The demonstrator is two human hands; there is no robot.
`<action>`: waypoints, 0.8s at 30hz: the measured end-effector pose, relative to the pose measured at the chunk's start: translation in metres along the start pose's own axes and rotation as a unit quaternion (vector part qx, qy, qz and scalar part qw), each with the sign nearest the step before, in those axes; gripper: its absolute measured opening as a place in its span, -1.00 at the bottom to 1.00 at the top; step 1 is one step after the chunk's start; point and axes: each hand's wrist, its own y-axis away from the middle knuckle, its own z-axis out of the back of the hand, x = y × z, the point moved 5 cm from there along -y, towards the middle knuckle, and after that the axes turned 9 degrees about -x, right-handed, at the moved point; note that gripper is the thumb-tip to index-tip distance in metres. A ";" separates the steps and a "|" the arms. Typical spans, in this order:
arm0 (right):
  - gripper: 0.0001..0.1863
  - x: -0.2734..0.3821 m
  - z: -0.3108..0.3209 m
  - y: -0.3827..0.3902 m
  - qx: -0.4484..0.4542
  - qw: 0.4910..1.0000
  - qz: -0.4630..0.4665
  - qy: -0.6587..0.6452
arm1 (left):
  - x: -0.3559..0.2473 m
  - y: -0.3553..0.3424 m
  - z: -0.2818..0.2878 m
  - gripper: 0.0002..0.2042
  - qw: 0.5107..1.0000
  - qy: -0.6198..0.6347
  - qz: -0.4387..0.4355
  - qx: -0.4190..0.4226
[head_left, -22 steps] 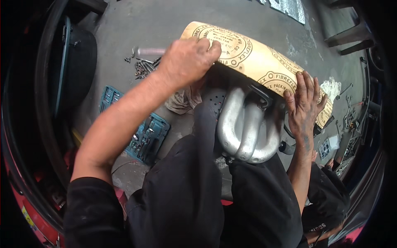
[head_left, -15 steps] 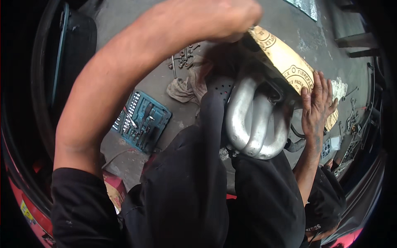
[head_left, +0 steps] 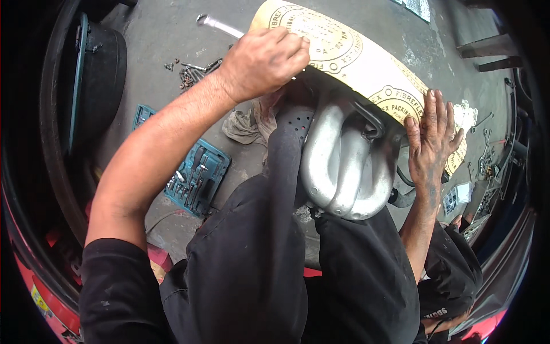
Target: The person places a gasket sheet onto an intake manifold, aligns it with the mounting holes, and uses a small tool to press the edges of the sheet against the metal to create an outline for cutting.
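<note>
A silver exhaust manifold (head_left: 348, 178) with curved pipes rests between my legs. Across its far end lies a cream gasket sheet (head_left: 366, 63) with dark printing. In my left hand (head_left: 266, 62) is a wrench (head_left: 220, 26), its ring end sticking out to the upper left; the fist sits at the sheet's near left edge. My right hand (head_left: 431, 140) lies with outstretched fingers over the sheet's right end, pressing it against the manifold. The manifold's flange face is hidden under the sheet.
Loose bolts (head_left: 195, 73) and a grey rag (head_left: 243, 126) lie on the floor at left, near a teal socket set case (head_left: 200, 180). A black bin (head_left: 103, 80) stands far left. More wrenches (head_left: 487, 157) lie right, past a co-worker's dark sleeve (head_left: 452, 264).
My left hand has come left and lower from the sheet's far side, exposing more of the sheet and the wrench. My right hand stays on the sheet's right end.
</note>
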 end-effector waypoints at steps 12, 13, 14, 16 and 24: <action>-0.37 0.016 0.015 -0.007 0.008 0.998 0.034 0.045 | -0.015 0.004 0.001 -0.56 0.958 0.045 0.275 0.070; -0.36 0.013 0.015 -0.005 0.012 0.998 0.033 0.046 | -0.020 -0.003 0.008 -0.49 0.940 0.064 0.324 0.082; -0.36 0.013 0.015 -0.005 0.014 0.999 0.034 0.040 | -0.027 -0.009 0.015 -0.49 0.941 0.066 0.322 0.079; -0.36 0.014 0.015 -0.005 0.014 0.999 0.033 0.040 | -0.035 -0.020 0.023 -0.47 0.931 0.101 0.342 0.071; -0.37 0.017 0.018 -0.006 0.020 0.999 0.035 0.023 | -0.047 -0.024 -0.013 -0.58 0.987 0.089 0.131 0.028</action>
